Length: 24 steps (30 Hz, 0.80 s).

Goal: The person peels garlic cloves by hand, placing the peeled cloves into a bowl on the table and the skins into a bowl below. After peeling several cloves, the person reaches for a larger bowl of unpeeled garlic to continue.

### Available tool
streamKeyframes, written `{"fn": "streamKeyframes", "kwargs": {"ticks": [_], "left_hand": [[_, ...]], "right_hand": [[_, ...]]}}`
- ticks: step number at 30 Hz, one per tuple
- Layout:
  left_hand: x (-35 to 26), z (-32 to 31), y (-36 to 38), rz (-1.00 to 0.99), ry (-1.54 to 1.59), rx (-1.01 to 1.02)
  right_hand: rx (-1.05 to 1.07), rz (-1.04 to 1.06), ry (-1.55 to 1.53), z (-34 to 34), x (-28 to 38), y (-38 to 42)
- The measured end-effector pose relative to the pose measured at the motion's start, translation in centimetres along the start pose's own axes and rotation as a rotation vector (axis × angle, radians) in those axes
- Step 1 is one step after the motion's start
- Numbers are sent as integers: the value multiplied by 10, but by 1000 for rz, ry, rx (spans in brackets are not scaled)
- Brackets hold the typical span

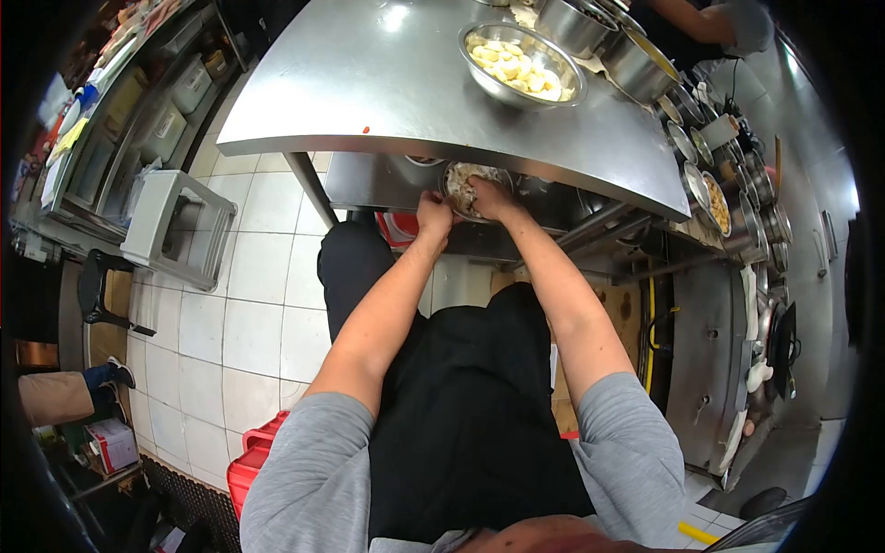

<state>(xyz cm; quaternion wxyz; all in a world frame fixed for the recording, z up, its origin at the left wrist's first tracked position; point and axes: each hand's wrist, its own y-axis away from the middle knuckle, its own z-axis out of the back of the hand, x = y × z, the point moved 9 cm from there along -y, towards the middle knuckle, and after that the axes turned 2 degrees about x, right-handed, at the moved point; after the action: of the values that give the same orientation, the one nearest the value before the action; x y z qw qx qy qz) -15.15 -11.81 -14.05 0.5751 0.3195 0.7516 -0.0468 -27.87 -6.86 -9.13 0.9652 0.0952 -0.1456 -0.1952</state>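
Observation:
Below the steel table's front edge, a metal bowl (449, 192) with whitish, papery-looking scraps stands on the lower shelf. My right hand (493, 199) reaches into this bowl from the right, its fingertips hidden among the scraps. At the bowl's left rim is my left hand (435, 214), fingers curled together in a pinch; what is between them is too small to make out. On the tabletop above sits a larger steel bowl (472, 74) of pale yellow peeled pieces that look like garlic cloves.
Steel pots (636, 72) and several food containers line the right side. The table (323, 88) overhangs my hands, with a leg (312, 189) to the left. A grey plastic stool (171, 221) stands on the tiled floor. Another person's arm (693, 20) shows at top right.

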Motion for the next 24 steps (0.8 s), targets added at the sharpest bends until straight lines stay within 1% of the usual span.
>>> {"fn": "streamKeyframes", "kwargs": {"ticks": [1, 3, 4, 6, 7, 8, 9, 11, 12, 14, 15, 16, 17, 19, 20, 21, 22, 24], "left_hand": [[-1, 1, 0, -5, -33, -17], [0, 0, -3, -11, 26, -11], [1, 0, -3, 1, 15, -18], [0, 1, -4, 11, 6, -21], [0, 6, -5, 9, -87, -60], [0, 11, -7, 9, -180, -99], [9, 14, -15, 10, -182, -97], [18, 24, -34, -164, -282, -185], [17, 24, -34, -152, -289, -183], [1, 23, -24, -213, -208, -196], [-1, 23, -20, -204, -215, -195], [-16, 21, -13, -300, -243, -201], [-31, 18, -6, -400, -268, -207], [-50, 12, 6, -371, -297, -206], [-50, 5, 6, -319, -240, -127], [-44, -1, 4, -267, -183, -48], [-44, -3, 4, -266, -185, -48], [-46, -17, 3, -306, -210, 55]], "right_hand": [[-8, 4, 2, 1, 1, 0], [-42, -53, -75, 6, -3, 3], [-47, -55, -73, 8, -4, 5], [-120, -25, -164, 20, -6, 8], [-124, -25, -162, 16, -19, 2], [-203, 49, -199, 9, -35, -10], [-280, 122, -237, 7, -42, -13], [-180, -28, -516, 25, -38, 6], [-184, -45, -629, 21, -47, 4], [-210, -41, -827, 20, -51, 9], [-204, -44, -940, 21, -50, 14], [-152, -50, -1027, 16, -51, 13], [-150, -53, -1030, 15, -53, 15], [-117, -27, -1196, 17, -48, 19], [-117, -28, -1198, 17, -47, 21], [-119, -12, -1267, 17, -47, 23], [-120, 4, -1337, 17, -46, 24], [-140, -7, -1344, 16, -47, 28]]}}
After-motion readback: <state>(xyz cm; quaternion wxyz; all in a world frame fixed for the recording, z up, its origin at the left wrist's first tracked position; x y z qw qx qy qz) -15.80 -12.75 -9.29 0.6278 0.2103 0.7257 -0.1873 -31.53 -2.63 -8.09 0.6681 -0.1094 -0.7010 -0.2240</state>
